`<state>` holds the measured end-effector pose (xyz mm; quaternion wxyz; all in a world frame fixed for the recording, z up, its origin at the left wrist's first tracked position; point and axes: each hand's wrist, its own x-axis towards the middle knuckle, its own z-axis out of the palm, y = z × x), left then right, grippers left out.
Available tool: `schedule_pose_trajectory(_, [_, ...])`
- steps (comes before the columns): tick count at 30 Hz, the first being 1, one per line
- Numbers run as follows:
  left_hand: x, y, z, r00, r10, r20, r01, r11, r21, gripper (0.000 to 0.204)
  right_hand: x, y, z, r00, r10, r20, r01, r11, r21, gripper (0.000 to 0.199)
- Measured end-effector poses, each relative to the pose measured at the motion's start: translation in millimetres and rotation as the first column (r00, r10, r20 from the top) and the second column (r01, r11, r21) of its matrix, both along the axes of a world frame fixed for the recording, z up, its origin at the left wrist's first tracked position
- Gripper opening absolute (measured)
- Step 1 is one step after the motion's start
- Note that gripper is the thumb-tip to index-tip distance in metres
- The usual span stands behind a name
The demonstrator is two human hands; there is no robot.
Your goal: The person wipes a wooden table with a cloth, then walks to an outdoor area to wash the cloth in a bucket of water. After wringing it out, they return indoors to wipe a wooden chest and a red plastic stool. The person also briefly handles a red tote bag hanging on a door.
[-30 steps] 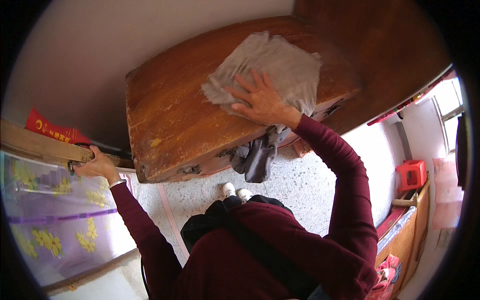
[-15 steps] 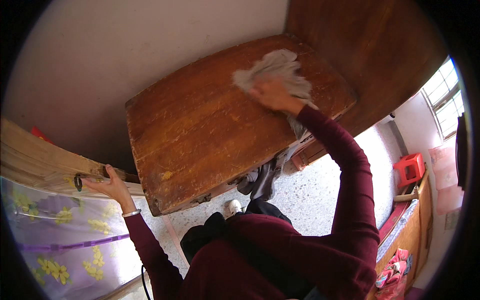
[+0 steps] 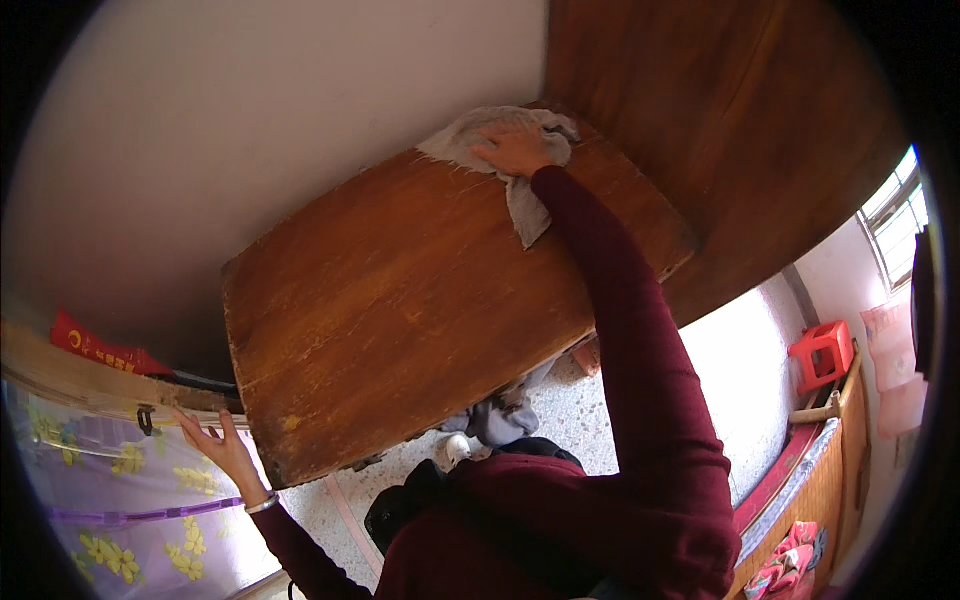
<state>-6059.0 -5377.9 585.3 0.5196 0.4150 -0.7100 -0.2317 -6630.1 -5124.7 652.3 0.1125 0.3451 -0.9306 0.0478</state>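
A worn brown wooden chest top (image 3: 400,310) with scuffed varnish slants across the middle. At its far edge, by the wall, my right hand (image 3: 518,152) presses down on a crumpled grey cloth (image 3: 470,135); one end of the cloth trails toward me over the wood. The palm side is hidden against the cloth. To the left, my left hand (image 3: 228,452), with a bracelet at the wrist, has its fingers stretched apart and rests against a pale wooden rail (image 3: 90,385) beside the chest's near left corner. A dark metal fitting (image 3: 146,420) sits on that rail.
A tall brown wooden panel (image 3: 720,120) rises behind the chest's right end, and a pale wall (image 3: 300,90) runs along its back. Flowered purple sheeting (image 3: 130,500) hangs at left. On the right stand a red plastic stool (image 3: 822,356) and a wooden bed-like frame (image 3: 800,500).
My right hand has slid the cloth away from me and to the left, up to the chest's back edge. My left hand stays by the rail, and the view has shifted slightly.
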Motion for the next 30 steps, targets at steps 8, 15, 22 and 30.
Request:
schedule_pose_trajectory(8, [-12,-9,-24,0.947,-0.320,-0.036,0.321,0.927,0.195,0.057,-46,115,-6,0.994,-0.084,0.064,0.086,0.996,-0.029,0.072])
schedule_pose_trajectory(15, [-17,6,-14,0.925,-0.377,0.042,0.350,0.890,0.293,0.057,50,220,-15,0.999,-0.025,0.045,0.029,0.994,-0.105,0.062])
schedule_pose_trajectory(22, [6,17,-18,0.847,-0.532,0.003,0.507,0.810,0.296,0.052,131,265,-44,0.968,-0.220,-0.118,0.205,0.971,-0.125,0.049])
schedule_pose_trajectory(30, [29,26,-34,0.810,-0.585,0.042,0.571,0.804,0.168,0.051,260,142,-62,0.950,0.202,-0.238,-0.211,0.977,-0.012,0.044])
